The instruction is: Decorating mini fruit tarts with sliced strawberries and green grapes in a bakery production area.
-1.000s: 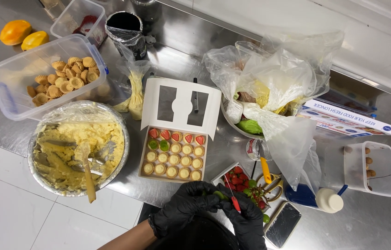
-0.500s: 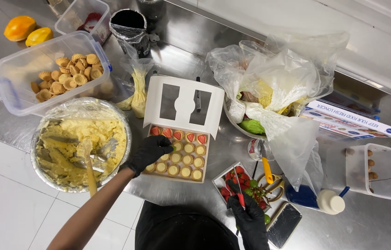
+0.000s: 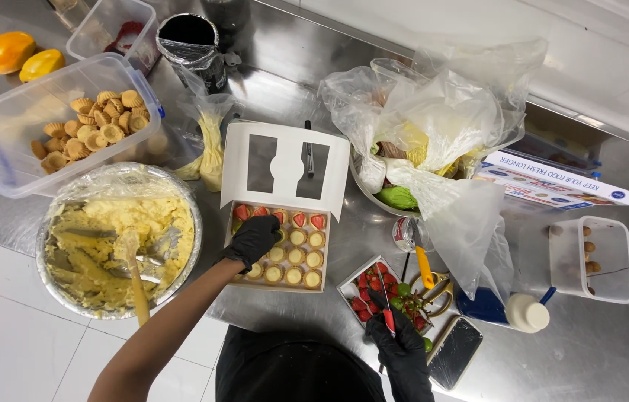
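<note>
Box of small tarts (image 3: 284,249) open on the steel worktop (image 3: 284,97), white windowed lid (image 3: 285,165) folded back — top row already carrying red strawberry pieces, remaining rows plain yellow filling. Left hand (image 3: 252,240), black-gloved, now resting on the left side of the box over the tarts, fingers curled together; whether anything is pinched between them cannot be told. A second ago both hands close together at the fruit tray; half a second ago left already over the box. Reads as one more piece of fruit carried across for the next tart. Right hand (image 3: 402,346), also gloved, closed around a red-handled knife (image 3: 384,301), blade over the small tray of cut strawberries and green fruit (image 3: 385,294). Beyond: foil pan of yellow cream (image 3: 117,238) with a spoon standing in it, left of the box; clear tub of empty tart shells (image 3: 69,123) behind that — plastic bags over a bowl (image 3: 433,141) to the right.
</note>
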